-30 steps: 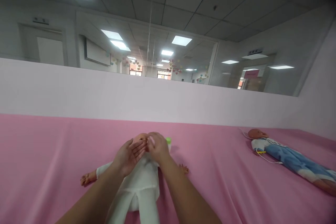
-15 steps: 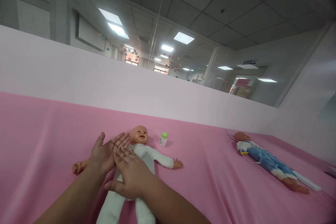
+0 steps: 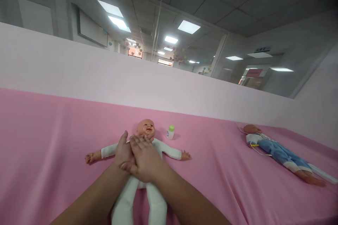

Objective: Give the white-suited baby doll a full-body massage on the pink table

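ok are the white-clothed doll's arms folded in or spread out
Spread out: the doll has both arms reaching sideways across the pink sheet.

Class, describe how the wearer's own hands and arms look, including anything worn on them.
The left hand and right hand are ungloved. The left forearm and right forearm are bare down to the picture's lower edge, with no sleeve, watch or bracelet showing. No ring is visible, though the left hand's fingers are largely covered.
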Available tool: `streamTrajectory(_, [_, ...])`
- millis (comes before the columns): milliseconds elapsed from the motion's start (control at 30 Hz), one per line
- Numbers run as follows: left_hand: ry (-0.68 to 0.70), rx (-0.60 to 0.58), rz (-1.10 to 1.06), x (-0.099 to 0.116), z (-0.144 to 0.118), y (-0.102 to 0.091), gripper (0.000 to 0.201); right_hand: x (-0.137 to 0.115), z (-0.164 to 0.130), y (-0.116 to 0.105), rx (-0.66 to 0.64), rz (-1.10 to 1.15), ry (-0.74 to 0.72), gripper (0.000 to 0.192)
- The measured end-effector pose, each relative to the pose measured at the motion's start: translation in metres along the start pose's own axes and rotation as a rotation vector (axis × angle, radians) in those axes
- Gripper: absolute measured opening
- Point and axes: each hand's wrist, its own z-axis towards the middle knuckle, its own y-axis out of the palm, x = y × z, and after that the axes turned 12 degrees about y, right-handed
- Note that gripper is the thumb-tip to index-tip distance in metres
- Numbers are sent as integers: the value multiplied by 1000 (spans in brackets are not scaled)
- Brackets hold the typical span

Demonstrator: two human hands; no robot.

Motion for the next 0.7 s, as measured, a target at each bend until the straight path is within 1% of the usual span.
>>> streamTrajectory(67, [-4,-46,2,10,2,-5,95,0,-1,-2,-15,-19,21,95])
streamTrajectory(133, [52,-97,-13,25,6,-13,95,-4,-4,-3,-52,-29,32,96])
streamTrajectory(233, [163,-85,-33,44,10,-23,93,-15,-10,-3,-125,-9,0,101])
streamTrajectory(300, [204,-58,-27,47,11,-27,94,-21,-14,-2,-181,29,-30,109])
streamTrajectory(367, [212,-58,-7,44,10,-26,96,-24,-17,-1,-230,67,-39,123])
streamTrajectory(433, [197,-87,14,35,7,-21,97,-24,-18,-2,-258,93,-45,136])
streamTrajectory(500, [151,-132,18,24,2,-14,98,-22,-17,-2,-262,110,-62,140])
streamTrajectory(600, [82,-167,-1,9,-3,-7,104,-17,-13,-5,-225,112,-58,132])
streamTrajectory(700, [21,-163,-1,2,-4,-7,105,-7,-7,-10,-174,65,-23,113])
